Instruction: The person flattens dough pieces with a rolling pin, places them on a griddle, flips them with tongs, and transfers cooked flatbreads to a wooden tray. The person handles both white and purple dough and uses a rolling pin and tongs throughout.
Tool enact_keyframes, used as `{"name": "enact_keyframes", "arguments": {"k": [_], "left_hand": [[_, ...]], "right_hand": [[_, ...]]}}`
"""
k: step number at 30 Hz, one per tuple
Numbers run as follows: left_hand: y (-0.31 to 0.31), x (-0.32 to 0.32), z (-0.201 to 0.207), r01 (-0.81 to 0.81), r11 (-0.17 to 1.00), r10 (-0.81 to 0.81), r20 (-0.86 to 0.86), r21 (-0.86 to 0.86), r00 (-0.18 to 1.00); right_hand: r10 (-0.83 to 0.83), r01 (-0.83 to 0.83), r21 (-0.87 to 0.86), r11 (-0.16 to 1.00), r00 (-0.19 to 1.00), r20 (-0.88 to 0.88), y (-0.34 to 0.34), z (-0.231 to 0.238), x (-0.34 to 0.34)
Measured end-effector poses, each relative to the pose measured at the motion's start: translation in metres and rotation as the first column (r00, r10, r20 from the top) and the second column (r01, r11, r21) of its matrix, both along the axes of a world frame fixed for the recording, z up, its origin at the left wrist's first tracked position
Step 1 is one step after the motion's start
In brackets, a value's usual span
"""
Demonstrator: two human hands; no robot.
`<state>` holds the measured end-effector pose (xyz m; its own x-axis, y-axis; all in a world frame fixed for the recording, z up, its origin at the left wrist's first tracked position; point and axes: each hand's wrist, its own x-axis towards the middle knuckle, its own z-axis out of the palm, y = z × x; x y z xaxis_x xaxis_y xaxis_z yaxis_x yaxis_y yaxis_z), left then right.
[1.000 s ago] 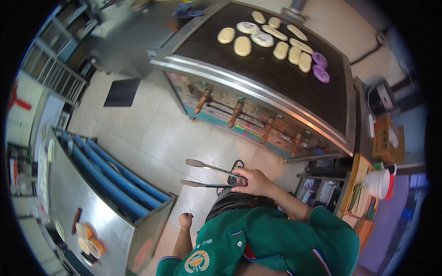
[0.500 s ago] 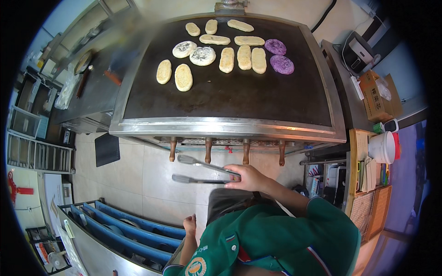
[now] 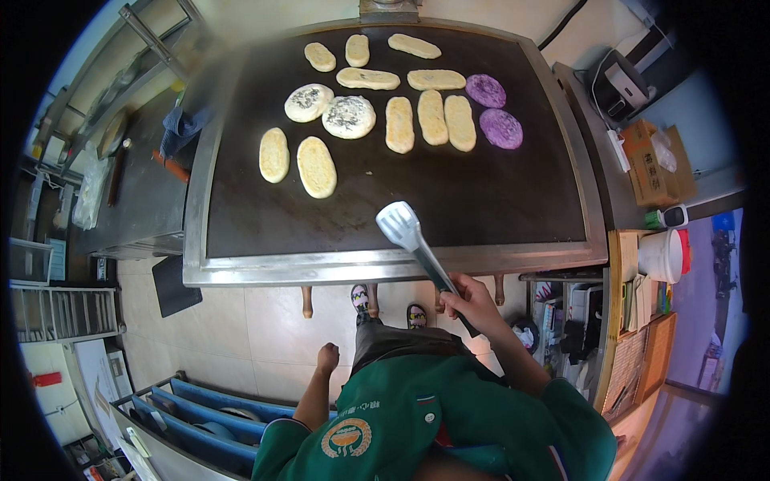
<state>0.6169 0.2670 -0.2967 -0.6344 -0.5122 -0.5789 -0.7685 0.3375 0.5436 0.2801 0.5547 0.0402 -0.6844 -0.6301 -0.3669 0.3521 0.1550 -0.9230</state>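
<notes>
In my right hand (image 3: pixel 473 305) is a pair of metal tongs (image 3: pixel 401 228) with dark handles, its slotted tips held over the front edge of a large black griddle (image 3: pixel 449 204). My left hand (image 3: pixel 327 357) hangs low beside my body, its fingers curled in with nothing seen in them. Toward the back of the griddle lie several pale oval flatbreads (image 3: pixel 318 167). Among them are two round white flatbreads with dark specks (image 3: pixel 349 117) and two purple round ones (image 3: pixel 501 128). The tongs touch none of the breads.
Wooden handles (image 3: pixel 307 302) stick out under the griddle's metal rim. A counter (image 3: pixel 148 172) adjoins it at left, and a cardboard box (image 3: pixel 650 164) sits at right. Blue-edged compartments (image 3: pixel 200 417) stand behind me on the left. A dark mat (image 3: pixel 176 286) lies on the tiled floor.
My right hand has moved right and swung the tongs from pointing left to pointing forward over the griddle's edge. The tongs' arms have come together. I stand closer to the griddle.
</notes>
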Motion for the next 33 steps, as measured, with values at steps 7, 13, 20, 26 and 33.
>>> {"name": "enact_keyframes", "arguments": {"k": [7, 13, 20, 26, 33], "left_hand": [[-0.071, -0.061, 0.038, -0.085, 0.982, 0.083, 0.018, 0.168, 0.996], [-0.104, -0.042, 0.026, -0.162, 0.953, 0.123, 0.159, 0.257, 0.980], [-0.145, -0.004, -0.009, 0.114, 0.989, -0.118, 0.033, 0.096, 0.992], [-0.163, -0.073, 0.036, -0.002, 0.999, 0.000, 0.046, 0.049, 0.999], [-0.160, -0.101, 0.023, 0.237, 0.971, -0.241, -0.217, -0.045, 0.946]], "right_hand": [[-0.105, 0.117, -0.005, 0.993, 0.916, 0.387, -0.086, 0.002, -0.073], [-0.174, 0.208, -0.066, 0.976, 0.925, 0.339, -0.203, -0.015, -0.153], [-0.277, 0.286, 0.007, 0.958, 0.921, 0.274, -0.237, -0.012, -0.155], [-0.223, 0.241, -0.014, 0.970, 0.916, 0.333, -0.186, -0.007, -0.126], [-0.324, 0.322, 0.074, 0.944, 0.855, 0.406, -0.115, 0.009, -0.022]]}}
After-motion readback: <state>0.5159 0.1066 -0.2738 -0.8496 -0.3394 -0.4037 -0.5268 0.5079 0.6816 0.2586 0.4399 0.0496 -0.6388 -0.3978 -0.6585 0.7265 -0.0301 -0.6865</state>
